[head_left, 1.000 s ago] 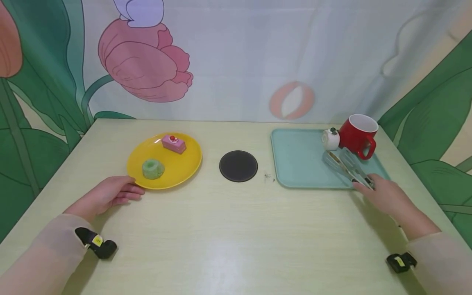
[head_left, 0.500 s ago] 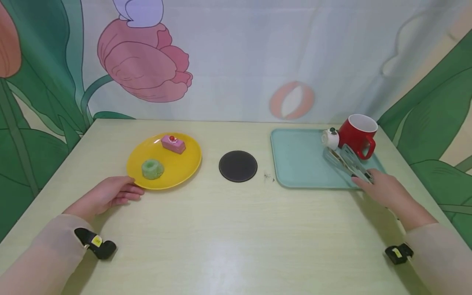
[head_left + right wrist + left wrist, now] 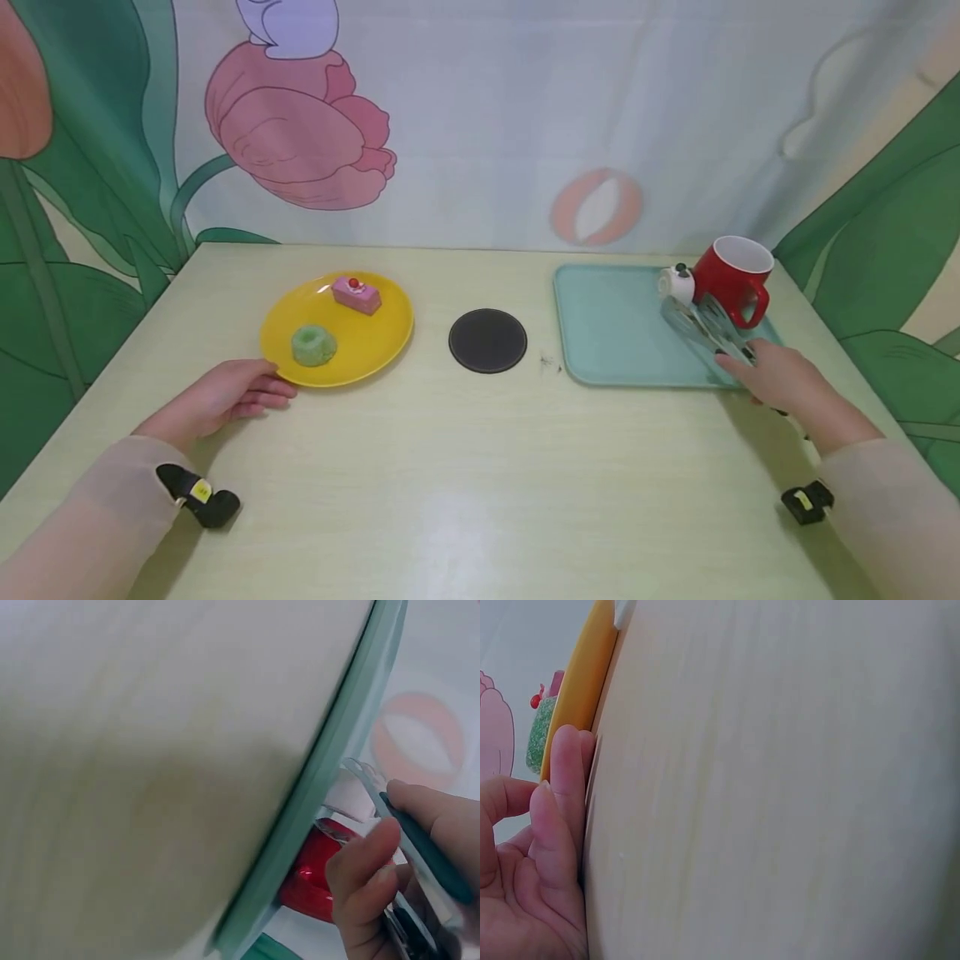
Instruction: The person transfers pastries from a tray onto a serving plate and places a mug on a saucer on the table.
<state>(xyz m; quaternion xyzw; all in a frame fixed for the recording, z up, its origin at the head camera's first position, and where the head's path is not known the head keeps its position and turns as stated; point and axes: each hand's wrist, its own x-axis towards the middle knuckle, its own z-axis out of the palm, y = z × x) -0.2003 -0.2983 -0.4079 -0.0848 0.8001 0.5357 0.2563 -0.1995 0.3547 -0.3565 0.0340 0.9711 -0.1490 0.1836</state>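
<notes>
At the left of the head view, my left hand [image 3: 232,396] pinches the near rim of a yellow plate [image 3: 382,337] between thumb and fingers. A green ring-shaped toy cake [image 3: 313,345] and a pink cake slice [image 3: 356,295] with a red berry sit on that plate. My right hand [image 3: 783,379] grips metal tongs [image 3: 723,329] with dark-green grip parts, tips apart, over a light-blue tray [image 3: 615,333]. The tong tips are close to a white roll cake [image 3: 677,285]; whether they touch it I cannot tell. A red mug [image 3: 727,279] stands right beside the roll.
Between plate and tray lies a round black coaster [image 3: 487,340], with small dark marks on the table [image 3: 450,467] near the tray's left edge. A printed curtain [image 3: 480,125] hangs behind the table.
My right hand has moved slightly forward, bringing the tong tips nearer to the white roll cake. The left hand and the plate have kept their places.
</notes>
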